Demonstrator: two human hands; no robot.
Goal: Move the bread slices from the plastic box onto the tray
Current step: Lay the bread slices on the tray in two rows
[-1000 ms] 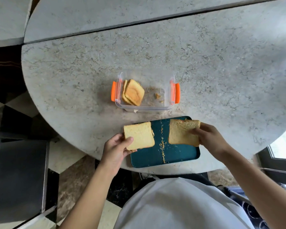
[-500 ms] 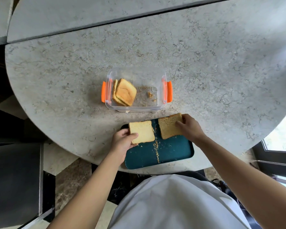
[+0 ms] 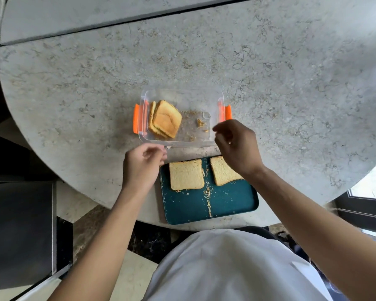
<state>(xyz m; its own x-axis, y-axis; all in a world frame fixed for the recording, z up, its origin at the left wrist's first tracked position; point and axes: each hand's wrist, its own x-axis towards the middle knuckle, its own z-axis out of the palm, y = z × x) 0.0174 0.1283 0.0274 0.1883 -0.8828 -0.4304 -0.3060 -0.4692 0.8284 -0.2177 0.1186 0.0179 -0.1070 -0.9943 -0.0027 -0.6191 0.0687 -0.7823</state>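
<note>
Bread slices (image 3: 165,119) are leaning stacked at the plastic box's (image 3: 213,101) nine o'clock end; two more slices (image 3: 186,174) are lying flat on the teal tray (image 3: 204,205) at the counter's (image 3: 96,72) six o'clock. Both hands have let go since before: left hand (image 3: 142,166) and right hand (image 3: 237,146) are hovering loosely curled, each grip empty. The right wrist is hiding one slice's corner.

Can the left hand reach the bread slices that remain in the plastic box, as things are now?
Probably yes. The left hand is empty, just outside the near wall of the plastic box. The box has no lid, and nothing covers the bread slices at its left end.
</note>
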